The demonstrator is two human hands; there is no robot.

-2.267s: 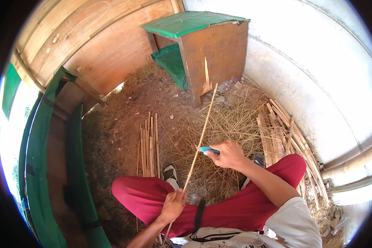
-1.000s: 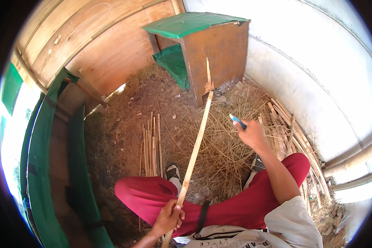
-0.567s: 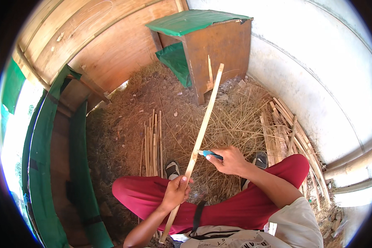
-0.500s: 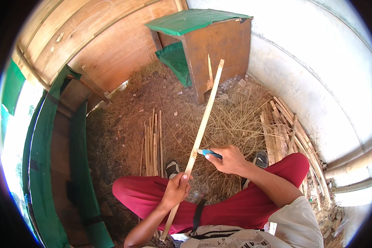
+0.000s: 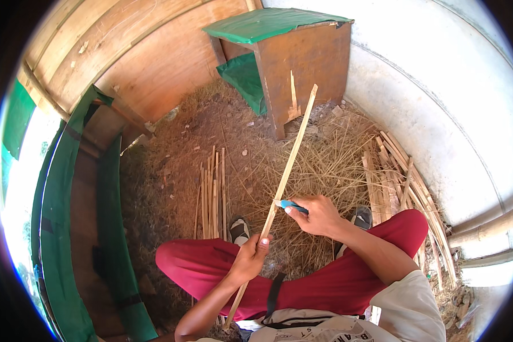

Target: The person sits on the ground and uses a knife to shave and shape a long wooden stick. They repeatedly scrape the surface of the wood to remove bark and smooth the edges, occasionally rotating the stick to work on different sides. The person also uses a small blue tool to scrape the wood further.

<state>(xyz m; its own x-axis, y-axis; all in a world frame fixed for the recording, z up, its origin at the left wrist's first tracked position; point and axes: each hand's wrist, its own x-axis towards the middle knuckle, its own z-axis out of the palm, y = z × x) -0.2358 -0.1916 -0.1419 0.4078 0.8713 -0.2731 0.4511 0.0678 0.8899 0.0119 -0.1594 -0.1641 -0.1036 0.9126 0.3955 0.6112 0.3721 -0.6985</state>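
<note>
A long, pale bamboo strip [image 5: 294, 149] slants up and away in front of me, its near end passing over my lap. My left hand [image 5: 249, 259] is wrapped round its lower part. In my right hand [image 5: 318, 216] is a blue-handled utility knife [image 5: 293, 206], its blade touching the strip's edge a little above my left hand. The fingers of my right hand are closed round the handle, with the thumb laid along it.
Thin shavings [image 5: 319, 171] cover the ground ahead. Several finished-looking strips [image 5: 212, 194] lie left of my foot; a larger pile of strips [image 5: 407, 176] lies at right by the white wall [image 5: 439, 97]. A wooden cabinet [image 5: 308, 68] with green covering stands ahead, and a green-covered bench [image 5: 111, 228] at left.
The upper end of the bamboo strip has shifted slightly right. My left hand has moved a little up and right with it, and the knife blade remains at the strip.
</note>
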